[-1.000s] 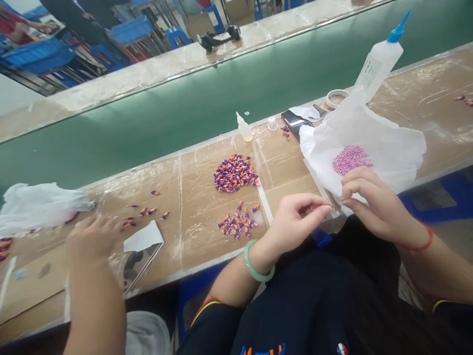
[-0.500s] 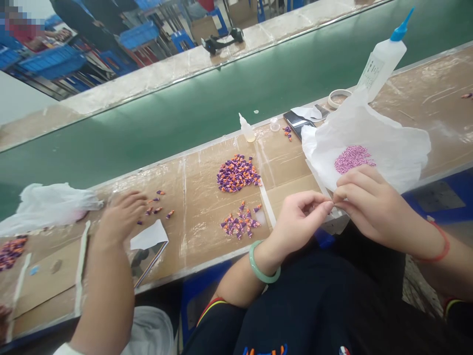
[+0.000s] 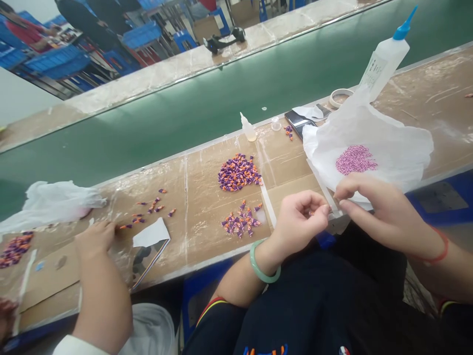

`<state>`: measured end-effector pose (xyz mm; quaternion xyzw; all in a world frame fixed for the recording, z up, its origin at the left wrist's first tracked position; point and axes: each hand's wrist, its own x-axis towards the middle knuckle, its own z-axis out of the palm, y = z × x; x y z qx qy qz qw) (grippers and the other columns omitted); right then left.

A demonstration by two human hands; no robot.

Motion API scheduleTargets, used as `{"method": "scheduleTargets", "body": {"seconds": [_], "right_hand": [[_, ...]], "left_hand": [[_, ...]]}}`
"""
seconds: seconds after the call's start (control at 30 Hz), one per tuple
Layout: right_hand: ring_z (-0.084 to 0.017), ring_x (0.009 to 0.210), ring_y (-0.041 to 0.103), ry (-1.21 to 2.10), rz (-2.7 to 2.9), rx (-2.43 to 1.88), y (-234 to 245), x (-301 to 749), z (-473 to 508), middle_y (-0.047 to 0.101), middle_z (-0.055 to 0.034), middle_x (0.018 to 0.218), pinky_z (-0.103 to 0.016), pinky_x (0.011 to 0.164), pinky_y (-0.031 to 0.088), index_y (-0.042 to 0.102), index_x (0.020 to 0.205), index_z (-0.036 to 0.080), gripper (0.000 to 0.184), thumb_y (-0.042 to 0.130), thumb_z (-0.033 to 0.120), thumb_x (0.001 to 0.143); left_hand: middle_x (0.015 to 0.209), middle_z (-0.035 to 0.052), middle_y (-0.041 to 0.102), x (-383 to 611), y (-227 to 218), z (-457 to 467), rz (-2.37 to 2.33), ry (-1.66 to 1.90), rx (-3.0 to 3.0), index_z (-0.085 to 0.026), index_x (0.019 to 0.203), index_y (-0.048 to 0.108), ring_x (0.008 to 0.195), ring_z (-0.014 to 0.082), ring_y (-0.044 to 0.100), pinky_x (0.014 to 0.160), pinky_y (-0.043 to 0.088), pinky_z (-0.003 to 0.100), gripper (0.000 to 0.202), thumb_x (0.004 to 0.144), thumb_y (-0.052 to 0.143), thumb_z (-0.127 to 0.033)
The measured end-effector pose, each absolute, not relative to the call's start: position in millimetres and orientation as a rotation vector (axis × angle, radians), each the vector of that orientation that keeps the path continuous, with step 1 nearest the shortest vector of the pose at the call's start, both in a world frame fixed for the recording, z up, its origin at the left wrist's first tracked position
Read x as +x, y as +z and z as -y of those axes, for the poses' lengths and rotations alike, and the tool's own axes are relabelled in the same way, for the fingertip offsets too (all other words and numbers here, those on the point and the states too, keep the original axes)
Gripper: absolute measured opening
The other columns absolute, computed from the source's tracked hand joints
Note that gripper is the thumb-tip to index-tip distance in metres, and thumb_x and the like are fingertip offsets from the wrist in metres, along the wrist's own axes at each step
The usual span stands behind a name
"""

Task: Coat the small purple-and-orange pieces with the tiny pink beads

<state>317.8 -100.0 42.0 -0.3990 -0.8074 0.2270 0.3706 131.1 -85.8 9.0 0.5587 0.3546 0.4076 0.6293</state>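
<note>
My left hand (image 3: 297,219), with a green bangle at the wrist, is closed in a pinch above the table's front edge. A small orange-and-purple piece (image 3: 310,213) shows partly between its curled fingers; the rest is hidden. My right hand (image 3: 373,209) is close beside it, thumb and forefinger apart, with nothing visible between them. Just beyond the right hand, tiny pink pieces (image 3: 355,159) lie heaped on a white sheet (image 3: 402,153). Left of my hands are a dense pile of purple-and-orange pieces (image 3: 238,172) and a looser group of similar pieces (image 3: 241,221).
A small dropper bottle (image 3: 248,129), a phone (image 3: 295,121), a tape roll (image 3: 340,97) and a large blue-tipped bottle (image 3: 386,64) stand or lie along the back. A co-worker's hand (image 3: 96,237) is at the left, near scattered pieces and a white plastic bag (image 3: 55,202).
My right hand has drawn slightly away from my left, and its thumb and forefinger have parted. The co-worker's hand has moved left and toward the front, uncovering more scattered pieces.
</note>
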Motion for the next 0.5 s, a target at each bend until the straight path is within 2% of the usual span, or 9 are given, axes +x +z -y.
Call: {"method": "scheduleTargets", "body": {"seconds": [0.27,0.5], "right_hand": [[-0.011,0.065,0.053,0.640,2.154,-0.998,46.4,319.0,100.3,0.058,0.0025,0.073,-0.023,0.062,0.041,0.056,0.078,0.018,0.014,0.057,0.009,0.089],[-0.011,0.063,0.053,0.600,2.175,-0.982,43.5,318.7,100.4,0.057,0.0020,0.071,-0.023,0.060,0.041,0.055,0.077,0.018,0.014,0.056,0.007,0.086]], "left_hand": [[0.059,-0.0007,0.058,126.6,16.9,86.1,-0.835,0.934,1.615,-0.014,0.065,0.059,0.052,0.0062,0.046,0.053,0.039,0.017,0.015,0.078,0.059,-0.022],[0.062,0.0003,0.059,124.7,13.8,85.0,-0.822,0.818,1.445,-0.013,0.069,0.062,0.055,0.0071,0.048,0.053,0.039,0.017,0.017,0.079,0.066,-0.026]]}}
